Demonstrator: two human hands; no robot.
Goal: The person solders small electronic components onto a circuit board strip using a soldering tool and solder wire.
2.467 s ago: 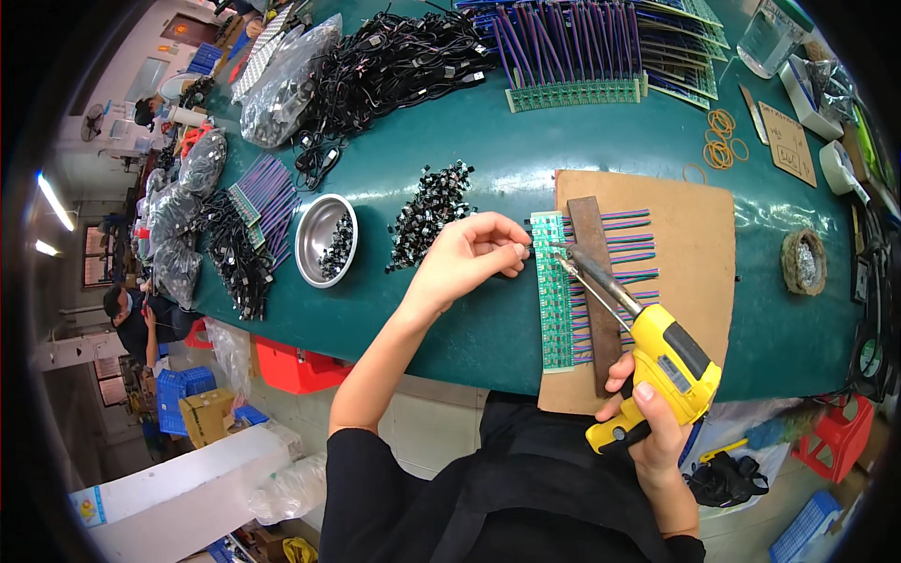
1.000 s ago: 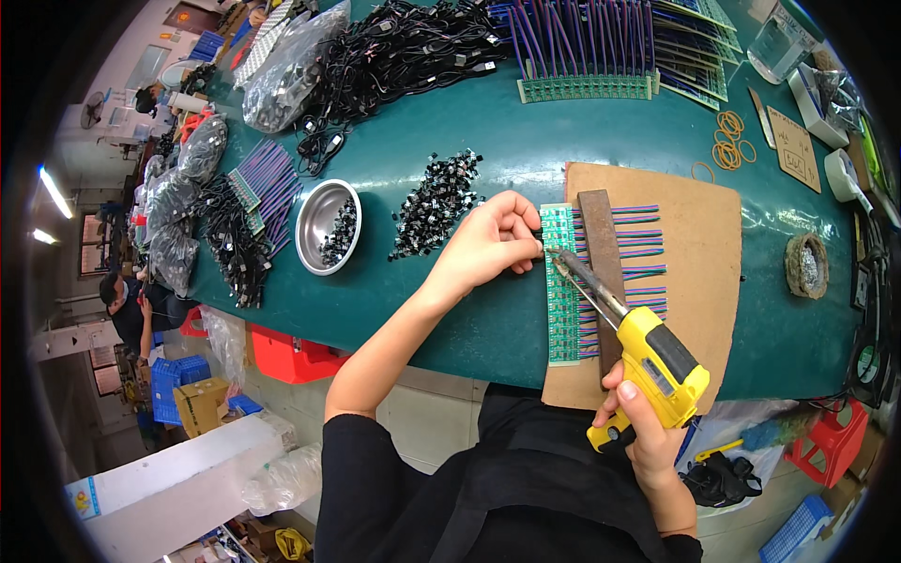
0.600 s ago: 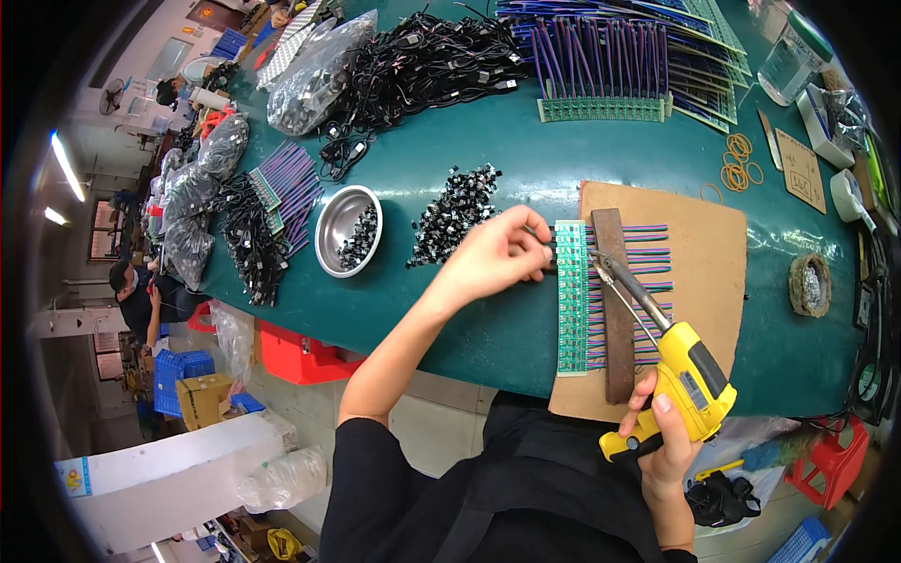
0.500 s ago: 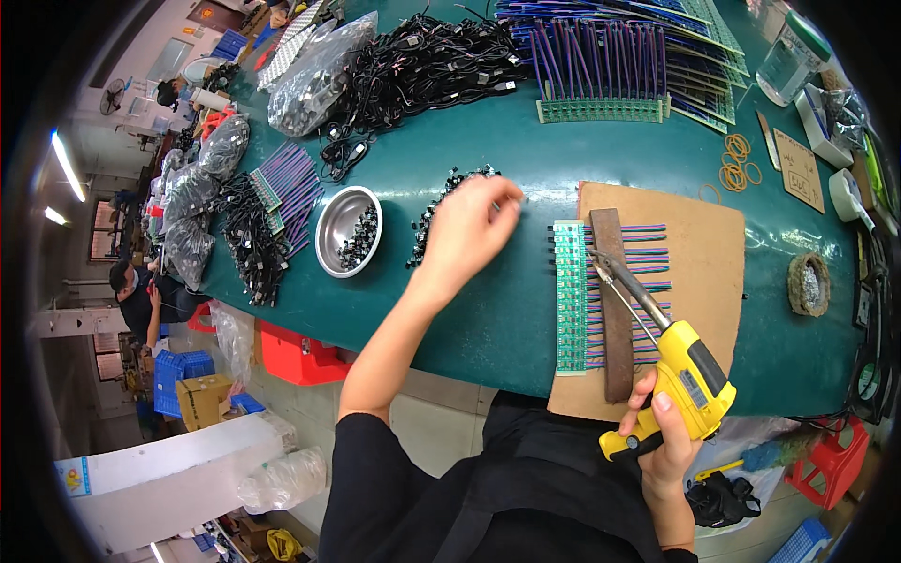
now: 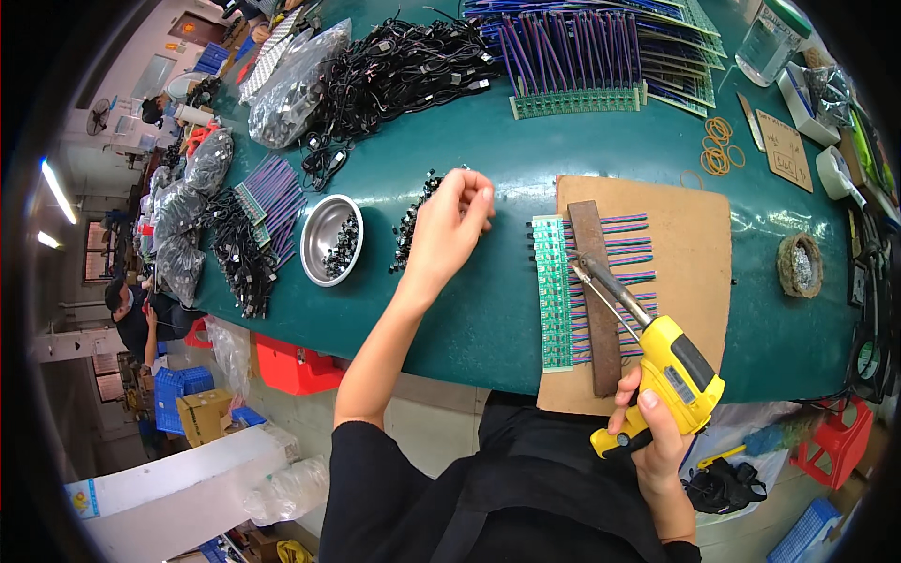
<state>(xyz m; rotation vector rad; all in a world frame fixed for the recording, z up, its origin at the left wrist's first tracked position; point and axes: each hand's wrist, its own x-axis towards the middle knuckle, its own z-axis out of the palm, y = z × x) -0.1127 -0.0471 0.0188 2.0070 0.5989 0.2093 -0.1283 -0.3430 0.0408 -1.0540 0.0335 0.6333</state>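
Note:
My left hand [image 5: 446, 230] is held over the green table, beside a cluster of small black components with metal pins [image 5: 409, 220]. Its fingers are curled in and pressed together; what they may hold is hidden. In my right hand [image 5: 657, 436] is a yellow soldering gun [image 5: 683, 380], gripped by its handle. The gun's tip, with a thin feed tube alongside, points at a green circuit board strip [image 5: 554, 310] and crosses above a rusty metal bar [image 5: 599, 328]. That bar lies across the coloured wires [image 5: 631, 249] coming from the strip. Black components stick out from the strip's upper left edge.
Beneath the strip lies a cardboard sheet [image 5: 694, 281]. A metal bowl of components [image 5: 314, 267] stands at left. Black cables [image 5: 404, 70] and wired board strips [image 5: 577, 101] are piled at the back. Rubber bands [image 5: 718, 150] and a round tip-cleaner dish [image 5: 800, 266] lie at right.
The whole view has shifted slightly, so the table's things appear further left. My left fingers look more curled in. The soldering gun's tip sits slightly nearer to me along the strip.

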